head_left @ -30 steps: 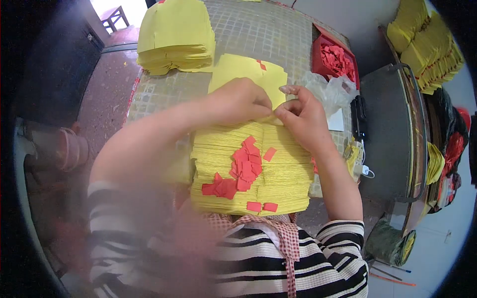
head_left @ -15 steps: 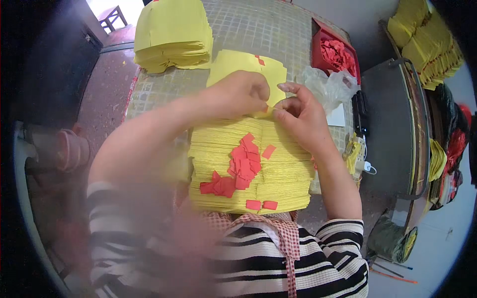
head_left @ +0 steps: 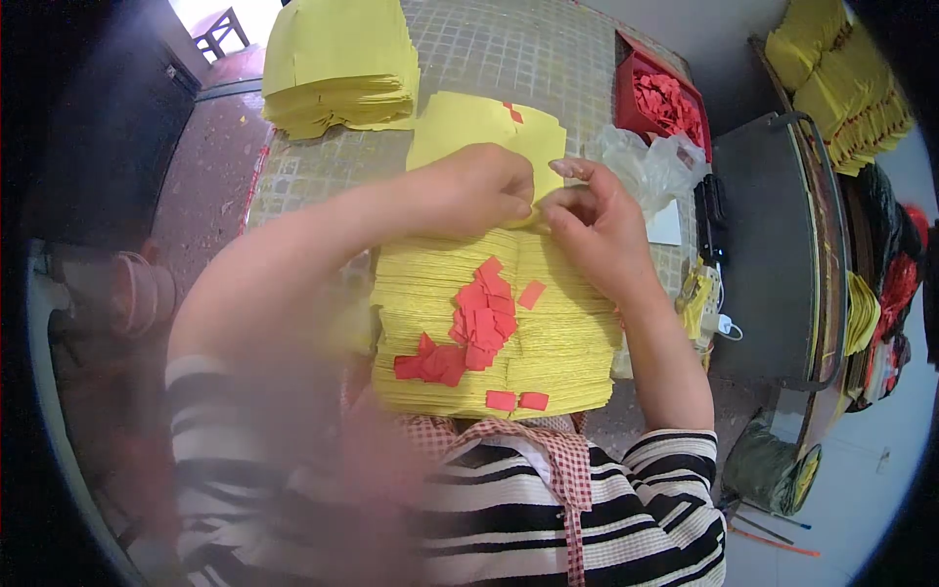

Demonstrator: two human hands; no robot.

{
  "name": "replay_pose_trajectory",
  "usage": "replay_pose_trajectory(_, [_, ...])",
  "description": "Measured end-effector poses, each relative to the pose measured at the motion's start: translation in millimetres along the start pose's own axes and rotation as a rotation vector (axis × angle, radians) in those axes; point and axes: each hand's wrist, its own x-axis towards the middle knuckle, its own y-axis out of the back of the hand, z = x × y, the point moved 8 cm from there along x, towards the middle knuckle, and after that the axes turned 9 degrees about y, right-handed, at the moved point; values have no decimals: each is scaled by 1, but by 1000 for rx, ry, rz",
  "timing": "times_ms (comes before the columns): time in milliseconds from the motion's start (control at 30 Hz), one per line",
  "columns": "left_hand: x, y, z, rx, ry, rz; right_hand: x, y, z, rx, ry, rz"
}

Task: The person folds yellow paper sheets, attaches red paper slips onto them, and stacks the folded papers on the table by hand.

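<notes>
A thick fanned stack of yellow paper [head_left: 562, 333] lies in front of my body. A loose heap of small red paper slips [head_left: 479, 318] rests on it, and two single red slips [head_left: 533, 401] lie near its close edge. At the far end of the stack my left hand [head_left: 479, 191] is closed, its fingertips pinching the edge of a yellow paper sheet [head_left: 460, 122]. Close beside it my right hand [head_left: 602, 230] pinches at the same edge, one finger raised. Small red marks show on the sheet's far part. What lies between the fingertips is mostly hidden.
Another tall yellow paper stack [head_left: 337, 73] stands at the far left of the tiled table [head_left: 489, 49]. A red box [head_left: 670, 103] of red slips and a clear plastic bag [head_left: 646, 171] are at the right. Beyond stands a grey cabinet panel [head_left: 768, 264]. A white plug [head_left: 726, 327] lies near the table's right edge.
My hands stay at the sheet's edge, with small finger movements. The red and yellow bit seen between the fingertips is now mostly covered. The view has shifted slightly.
</notes>
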Motion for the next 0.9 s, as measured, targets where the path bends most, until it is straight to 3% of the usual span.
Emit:
replay_pose_trajectory(133, [6, 4, 2, 61, -25, -6, -1, 7, -40, -174, 231, 41])
replay_pose_trajectory(233, [20, 20, -6, -39, -9, 108, 2, -1, -55, -331, 303, -113])
replay_pose_trajectory(300, [27, 29, -5, 54, -49, 149, -1, -23, -70, -740, 653, -304])
replay_pose_trajectory(333, [28, 34, -4, 147, -85, 192, -1, -23, -72, -740, 653, -305])
replay_pose_trajectory(400, [28, 34, -10, 147, -97, 254, -3, -37, -51, -725, 390, -625])
replay_pose_trajectory(433, [20, 41, -3, 252, -214, 433, 0, -38, -54, -724, 390, -627])
replay_pose_trajectory(467, [6, 46, 10, 356, -332, 610, 6, -32, -45, -642, 182, -602])
replay_pose_trajectory(500, [1, 47, 11, 356, -332, 610, 10, -26, -34, -557, -24, -571])
replay_pose_trajectory(600, [-22, 54, 27, 319, -375, 615, 25, -15, -14, -439, -136, -445])
replay_pose_trajectory(667, [-18, 43, 11, -20, -99, 251, 29, -16, -6, -462, -131, -406])
replay_pose_trajectory(800, [-18, 33, -2, 112, -118, 186, 32, -9, -1, -465, -56, -243])
replay_pose_trajectory(867, [-13, 26, -21, 45, 136, -7, 30, -4, -4, -477, -21, -206])
replay_pose_trajectory(900, [-9, 27, -24, 44, 136, -7, 26, -6, -9, -424, 32, -246])
